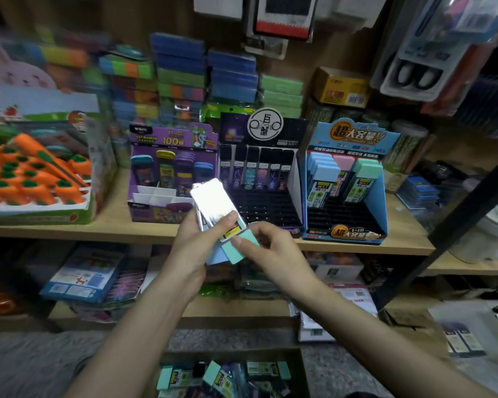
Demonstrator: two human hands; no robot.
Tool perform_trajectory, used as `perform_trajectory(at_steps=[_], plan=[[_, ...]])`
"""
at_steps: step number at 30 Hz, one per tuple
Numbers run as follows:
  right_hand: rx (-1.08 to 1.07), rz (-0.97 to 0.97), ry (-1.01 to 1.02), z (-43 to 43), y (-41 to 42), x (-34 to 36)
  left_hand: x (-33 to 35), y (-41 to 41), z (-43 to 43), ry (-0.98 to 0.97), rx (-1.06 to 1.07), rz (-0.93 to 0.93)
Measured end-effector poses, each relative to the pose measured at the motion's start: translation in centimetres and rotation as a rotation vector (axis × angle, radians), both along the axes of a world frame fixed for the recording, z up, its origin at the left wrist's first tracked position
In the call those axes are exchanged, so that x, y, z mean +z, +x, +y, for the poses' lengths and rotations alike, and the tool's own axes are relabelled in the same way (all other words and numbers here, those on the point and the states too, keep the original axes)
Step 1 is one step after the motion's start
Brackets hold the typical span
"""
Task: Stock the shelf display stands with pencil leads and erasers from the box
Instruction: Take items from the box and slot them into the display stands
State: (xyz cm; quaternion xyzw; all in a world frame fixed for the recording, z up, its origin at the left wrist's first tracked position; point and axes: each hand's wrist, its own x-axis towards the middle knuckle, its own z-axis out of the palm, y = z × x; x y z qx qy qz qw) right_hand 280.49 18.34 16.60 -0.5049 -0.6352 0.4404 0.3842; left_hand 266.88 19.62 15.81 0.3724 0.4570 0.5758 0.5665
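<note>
We note glare whites out the upper packs (213, 201) in the left hand (190, 248). The box (301, 377) is cut by the bottom edge. At left the carrot items (32, 173) are blurred.

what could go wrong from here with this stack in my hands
1. The left hand grips a fanned stack of lead cases; as the right hand pinches the teal-capped case, the others could slip and fall toward the box below.
2. Glare washes out the stack's top label, so it might get sorted wrongly.
</note>
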Motion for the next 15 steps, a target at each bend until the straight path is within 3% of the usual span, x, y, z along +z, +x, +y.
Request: perform_trajectory(at_steps=[9,15], plan=[[-0.167,0.254,0.105,2.1,3.4,4.2,0.4,-3.0,-0.4,-0.043,-0.052,0.028],[-0.335,-0.143,0.378,3.8,12.4,7.3,0.2,-2.0,0.1,-0.061,-0.065,0.089]])
